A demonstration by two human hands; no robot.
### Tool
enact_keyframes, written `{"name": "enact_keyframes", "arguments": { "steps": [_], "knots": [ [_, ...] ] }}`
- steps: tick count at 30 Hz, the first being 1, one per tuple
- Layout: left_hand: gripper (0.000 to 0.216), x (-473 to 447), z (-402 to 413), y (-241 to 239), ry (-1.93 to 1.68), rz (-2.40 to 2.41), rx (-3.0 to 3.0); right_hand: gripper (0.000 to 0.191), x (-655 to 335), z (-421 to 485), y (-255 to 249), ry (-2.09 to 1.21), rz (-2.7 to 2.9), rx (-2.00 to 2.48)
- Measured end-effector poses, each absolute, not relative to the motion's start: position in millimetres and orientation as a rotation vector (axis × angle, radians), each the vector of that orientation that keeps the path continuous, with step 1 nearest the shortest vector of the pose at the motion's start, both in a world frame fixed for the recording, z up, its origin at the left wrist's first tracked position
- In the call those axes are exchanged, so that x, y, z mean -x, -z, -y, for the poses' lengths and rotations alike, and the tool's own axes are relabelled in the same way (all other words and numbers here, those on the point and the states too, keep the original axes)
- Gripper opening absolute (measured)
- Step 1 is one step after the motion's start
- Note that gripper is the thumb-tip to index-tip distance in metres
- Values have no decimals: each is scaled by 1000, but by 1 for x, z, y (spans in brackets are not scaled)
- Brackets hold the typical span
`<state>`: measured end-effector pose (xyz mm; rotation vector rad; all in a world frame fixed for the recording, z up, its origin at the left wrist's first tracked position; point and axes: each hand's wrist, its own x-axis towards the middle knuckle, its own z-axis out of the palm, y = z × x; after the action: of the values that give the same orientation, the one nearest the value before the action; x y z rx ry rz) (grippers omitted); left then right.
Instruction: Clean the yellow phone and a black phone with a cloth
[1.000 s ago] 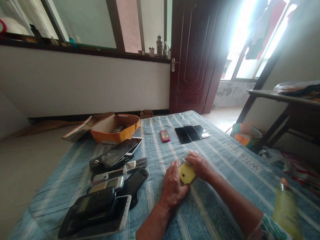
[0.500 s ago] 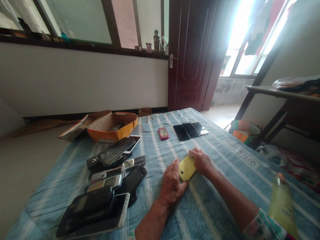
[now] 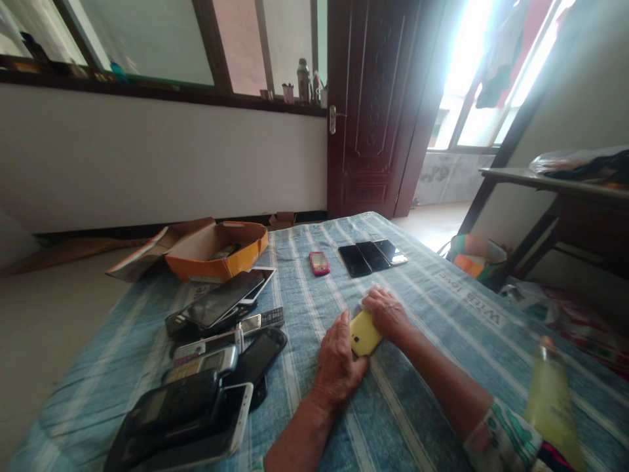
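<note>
A yellow phone (image 3: 365,335) lies back up on the striped cloth, its dark camera spot showing. My left hand (image 3: 339,364) grips its left edge, thumb along the near end and fingers along the side. Over the phone's far right part, my right hand (image 3: 386,313) presses a thin whitish wipe (image 3: 377,287), mostly hidden under the fingers. Beyond my hands lie a small pink phone (image 3: 320,263) and three dark phones side by side, one of them the black phone (image 3: 354,260).
To the left is a pile of several old phones (image 3: 230,298), with an open orange box (image 3: 221,259) behind it. A bottle of yellowish liquid (image 3: 553,400) is at the right near my sleeve. The striped cloth (image 3: 422,308) covers the surface.
My right hand has slid a little left across the back of the yellow phone, covering more of its far end. My left hand keeps its hold.
</note>
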<state>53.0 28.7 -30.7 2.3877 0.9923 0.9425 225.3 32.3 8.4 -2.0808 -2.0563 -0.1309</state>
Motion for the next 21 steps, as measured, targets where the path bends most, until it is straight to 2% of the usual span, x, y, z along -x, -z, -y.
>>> {"name": "enact_keyframes", "arguments": {
  "steps": [3,9,14,21],
  "knots": [
    [80,-53,-28,30,-930,-995,-2418,23,-220,-31,-7,144,1973,2168],
    [75,-55,-27,29,-946,-979,-2458,20,-208,-22,-3,122,2166,1917],
    [75,-56,-24,22,-852,-1052,-2453,31,-229,-29,-11,50,1898,2194],
    [71,-58,-21,21,-831,-1079,-2464,30,-223,-16,-19,57,1812,2369]
  ]
}}
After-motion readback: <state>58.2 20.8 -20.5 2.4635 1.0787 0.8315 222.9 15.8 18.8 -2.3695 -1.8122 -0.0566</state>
